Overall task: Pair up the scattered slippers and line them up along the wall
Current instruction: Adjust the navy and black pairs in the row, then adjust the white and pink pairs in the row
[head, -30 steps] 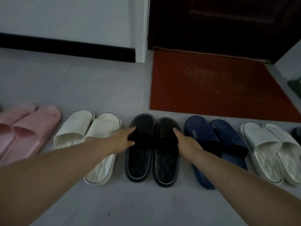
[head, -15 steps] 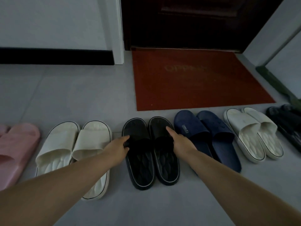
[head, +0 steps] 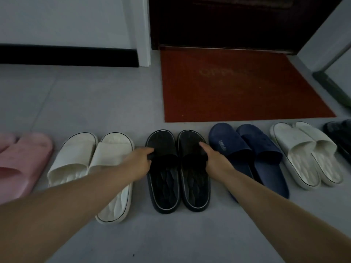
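Bare floor (head: 91,103) lies open between the slipper row and the wall, the black pair (head: 164,186) sits mid-row near the red mat's (head: 237,88) near-left corner, and the left hand (head: 139,160) and right hand (head: 213,158), arms outstretched, each pinch a strap's outer edge.

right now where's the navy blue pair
Head view, right of centre: the navy blue pair lies between the black pair and a white pair, toes just short of the red doormat.
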The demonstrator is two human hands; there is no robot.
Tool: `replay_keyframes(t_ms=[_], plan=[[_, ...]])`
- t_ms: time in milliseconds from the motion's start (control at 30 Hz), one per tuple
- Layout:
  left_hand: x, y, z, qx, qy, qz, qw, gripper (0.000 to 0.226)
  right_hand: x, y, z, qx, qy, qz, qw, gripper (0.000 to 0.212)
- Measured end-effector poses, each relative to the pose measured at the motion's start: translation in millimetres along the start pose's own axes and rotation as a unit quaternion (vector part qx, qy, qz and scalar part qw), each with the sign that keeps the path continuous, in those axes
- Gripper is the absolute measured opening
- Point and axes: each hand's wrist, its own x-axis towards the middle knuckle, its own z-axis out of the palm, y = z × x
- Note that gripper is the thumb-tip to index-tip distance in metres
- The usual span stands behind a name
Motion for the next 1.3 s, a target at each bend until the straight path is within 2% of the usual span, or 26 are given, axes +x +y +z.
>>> replay_keyframes(t_ms=[67,100,167,233,267,333,400,467,533,600,700,900,1000,1067,1133,1200,1233,1300], plan=[[2,-8,-28,-0.011,-0.020,0.019,1.000,0.047,-1,-14,-7,-0.058,0.027,0.038,0.997,0.069],[2,-17,-47,-0.012,-0.016,0.012,1.000,0.051,-3,-26,-9,-0.091,0.049,0.031,0.994,0.067],[-1,-44,-90,-0.016,0.027,-0.018,0.999,0.056,-6,-58,-10,-0.098,0.062,-0.057,0.992,0.066],[-12,-79,-124,-0.013,0.078,-0.052,0.996,0.060,-10,-97,0,-0.047,0.013,-0.171,0.984,0.065],[-20,-97,-133,0.025,0.078,-0.073,0.994,0.062,-13,-117,10,-0.022,-0.025,-0.212,0.977,0.065],[-37,-127,-139,0.128,0.021,-0.099,0.987,0.069,-15,-150,39,-0.001,-0.105,-0.245,0.964,0.069],[-49,-152,-130,0.161,-0.035,-0.107,0.980,0.082,-11,-173,73,-0.013,-0.151,-0.209,0.966,0.077],[-52,-172,-118,0.145,-0.049,-0.109,0.982,0.082,-3,-183,100,-0.013,-0.144,-0.132,0.981,0.078],[-51,-185,-108,0.100,-0.011,-0.097,0.990,0.066,2,-187,116,-0.001,-0.103,-0.063,0.993,0.072],[-47,-195,-102,0.070,0.039,-0.095,0.992,0.058,2,-190,124,0.010,-0.065,-0.039,0.997,0.067],[-39,-209,-100,0.053,0.071,-0.093,0.992,0.056,3,-192,130,0.017,-0.051,-0.030,0.998,0.067],[-38,-219,-102,0.026,0.077,-0.089,0.993,0.056,1,-199,130,0.030,-0.043,-0.021,0.998,0.069],[-43,-220,-108,0.015,0.056,-0.060,0.997,0.056,-13,-214,133,0.004,0.016,-0.025,1.000,0.072],[-46,-227,-125,0.002,0.048,-0.027,0.998,0.046,-25,-238,139,-0.016,0.072,-0.090,0.993,0.070],[-53,-244,-156,-0.044,0.087,-0.036,0.995,0.032,-34,-271,147,-0.025,0.088,-0.191,0.977,0.065],[-66,-273,-190,-0.122,0.187,-0.075,0.972,0.030,-37,-310,158,-0.015,0.040,-0.284,0.958,0.061],[-75,-289,-203,-0.150,0.243,-0.095,0.954,0.033,-36,-329,166,-0.009,0.006,-0.313,0.950,0.061],[-93,-319,-214,-0.109,0.316,-0.161,0.929,0.039,-30,-364,185,0.001,-0.048,-0.320,0.946,0.063]])
